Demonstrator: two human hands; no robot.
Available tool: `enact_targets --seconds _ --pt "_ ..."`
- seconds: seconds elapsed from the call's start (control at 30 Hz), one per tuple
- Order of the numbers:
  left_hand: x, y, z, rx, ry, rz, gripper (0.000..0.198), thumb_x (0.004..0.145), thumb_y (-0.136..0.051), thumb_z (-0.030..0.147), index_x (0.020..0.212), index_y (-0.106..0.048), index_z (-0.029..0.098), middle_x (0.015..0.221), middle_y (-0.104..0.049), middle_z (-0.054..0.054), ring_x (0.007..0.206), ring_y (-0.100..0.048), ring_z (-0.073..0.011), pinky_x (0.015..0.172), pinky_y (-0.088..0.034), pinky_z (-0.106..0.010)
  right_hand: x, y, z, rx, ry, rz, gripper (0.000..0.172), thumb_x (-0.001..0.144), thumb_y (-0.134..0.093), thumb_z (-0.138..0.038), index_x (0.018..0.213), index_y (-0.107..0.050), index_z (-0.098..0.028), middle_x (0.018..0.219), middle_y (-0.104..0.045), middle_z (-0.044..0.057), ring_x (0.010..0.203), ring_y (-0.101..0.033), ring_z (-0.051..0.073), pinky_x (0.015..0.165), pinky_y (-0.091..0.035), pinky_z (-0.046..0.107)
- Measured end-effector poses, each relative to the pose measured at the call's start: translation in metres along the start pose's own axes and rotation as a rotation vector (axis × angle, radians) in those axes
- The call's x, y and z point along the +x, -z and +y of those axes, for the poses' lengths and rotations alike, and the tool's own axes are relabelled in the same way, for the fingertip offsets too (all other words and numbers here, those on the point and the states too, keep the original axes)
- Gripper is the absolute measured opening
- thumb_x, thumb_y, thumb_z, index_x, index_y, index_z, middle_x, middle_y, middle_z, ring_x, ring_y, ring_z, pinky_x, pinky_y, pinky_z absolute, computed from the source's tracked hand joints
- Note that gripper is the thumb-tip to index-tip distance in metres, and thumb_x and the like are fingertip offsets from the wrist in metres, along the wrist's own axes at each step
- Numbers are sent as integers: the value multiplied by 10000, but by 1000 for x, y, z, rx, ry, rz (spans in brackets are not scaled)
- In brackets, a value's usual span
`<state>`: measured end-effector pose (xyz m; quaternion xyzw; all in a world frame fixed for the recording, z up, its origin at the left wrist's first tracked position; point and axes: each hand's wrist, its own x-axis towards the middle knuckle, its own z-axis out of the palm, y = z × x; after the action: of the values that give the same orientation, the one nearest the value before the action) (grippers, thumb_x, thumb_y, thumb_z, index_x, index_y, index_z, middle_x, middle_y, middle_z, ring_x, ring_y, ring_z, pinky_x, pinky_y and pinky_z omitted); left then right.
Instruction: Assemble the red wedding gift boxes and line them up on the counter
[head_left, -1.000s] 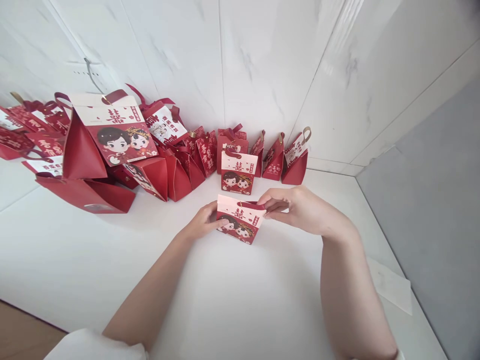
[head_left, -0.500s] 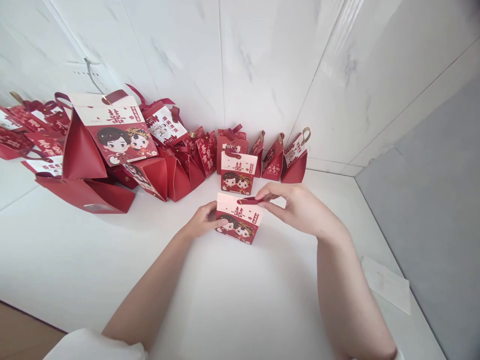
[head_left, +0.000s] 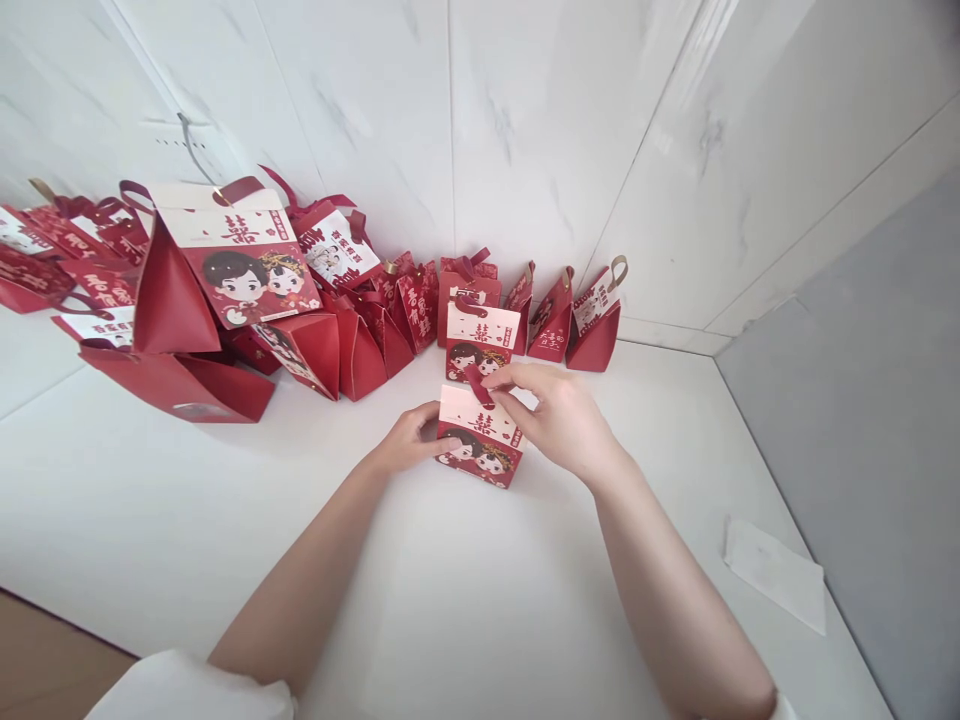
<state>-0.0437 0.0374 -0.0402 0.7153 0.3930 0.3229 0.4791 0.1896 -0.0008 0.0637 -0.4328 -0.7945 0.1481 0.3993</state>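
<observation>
A small red and white gift box [head_left: 480, 455] printed with two cartoon faces stands on the white table in front of me. My left hand [head_left: 412, 438] grips its left side, with the thumb over the front and the other fingers hidden behind. At the box's top, my right hand [head_left: 551, 410] pinches the dark red ribbon loop [head_left: 478, 388] between thumb and fingertips. Directly behind stands a matching gift box [head_left: 491, 330], partly covered by the ribbon and my right fingers.
Several red boxes lie heaped at the left, a large gift box [head_left: 240, 260] on top. More small boxes, among them a red box [head_left: 596, 325] with a gold loop, line the tiled wall [head_left: 562, 120]. A white paper [head_left: 776, 575] lies at the right edge.
My right hand has moved left, swinging the ribbon loop from lying rightward to standing up over the box's top. My left hand keeps its hold on the box.
</observation>
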Motion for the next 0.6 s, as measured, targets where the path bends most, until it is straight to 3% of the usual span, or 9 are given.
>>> enact_targets --seconds 0.2,0.6 --pt "0 0 0 22 -15 3 479 714 -736 371 1145 -641 186 1110 -691 -68 1025 -627 -305 933 -485 -409 -1 -1 -5 42 50 -114 267 903 -471 -107 1083 -620 -234 1049 -693 33 896 -660 188 732 -547 325" --pt "0 1 -1 85 -13 7 468 720 -728 403 1129 -640 193 1104 -693 -55 1008 -632 -293 879 -491 -368 0 -14 -5 67 140 -64 302 924 -416 -91 1129 -595 -223 1073 -675 52 989 -629 198 822 -528 350"
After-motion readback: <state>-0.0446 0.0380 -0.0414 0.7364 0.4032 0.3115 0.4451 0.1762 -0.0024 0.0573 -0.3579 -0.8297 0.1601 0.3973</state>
